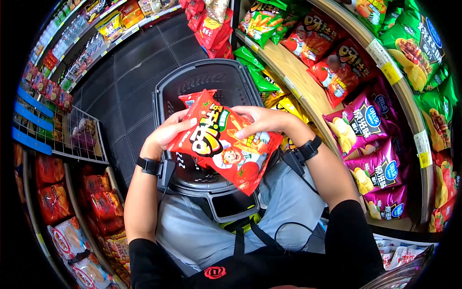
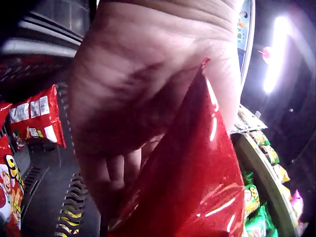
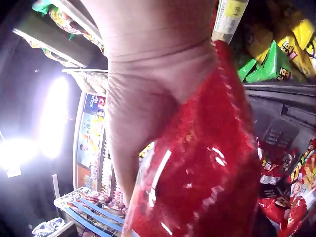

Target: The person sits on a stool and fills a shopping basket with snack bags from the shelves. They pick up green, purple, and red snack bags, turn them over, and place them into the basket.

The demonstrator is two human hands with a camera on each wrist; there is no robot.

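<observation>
A red snack bag (image 1: pixel 226 149) with a cartoon chef and tomatoes on its front is held up in both hands, tilted, over a dark shopping basket (image 1: pixel 160 96). My left hand (image 1: pixel 169 132) grips its left edge, thumb across the front. At the upper right side my right hand (image 1: pixel 269 120) pinches it, thumb on the printed face and fingers behind. In the left wrist view the red bag (image 2: pixel 197 182) hides part of the fingers. Inside the basket lie more red bags (image 2: pixel 37 118), also seen beside the held bag in the right wrist view.
On the right, a shelf carries purple chip bags (image 1: pixel 373 120), red bags (image 1: pixel 339 72) and green bags (image 1: pixel 416 48). Yellow bags (image 1: pixel 291 106) sit low beside the basket. Left are shelves of red packs (image 1: pixel 53 197) and a wire rack (image 1: pixel 82 130). Dark floor tiles (image 1: pixel 130 72) stretch ahead.
</observation>
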